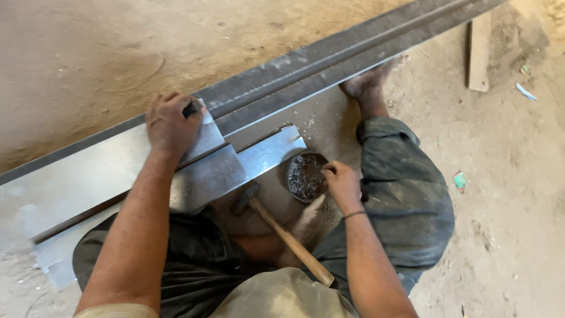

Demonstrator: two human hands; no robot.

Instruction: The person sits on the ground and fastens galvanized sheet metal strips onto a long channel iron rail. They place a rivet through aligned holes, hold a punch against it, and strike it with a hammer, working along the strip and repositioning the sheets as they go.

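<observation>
My left hand (172, 123) presses down on a folded sheet-metal piece (223, 168), fingers curled around a small dark tool at its upper edge. My right hand (341, 184) reaches with pinched fingers into a round metal bowl (296, 164) filled with small shiny fasteners. A hammer (282, 232) with a wooden handle lies between my legs, head near the sheet. A long grey metal channel (329, 59) runs diagonally across the floor above the sheet.
My bare foot (368, 85) rests against the long channel. A wooden plank (479, 53) lies at the upper right on the dirt floor. Small scraps (459, 180) are scattered to the right.
</observation>
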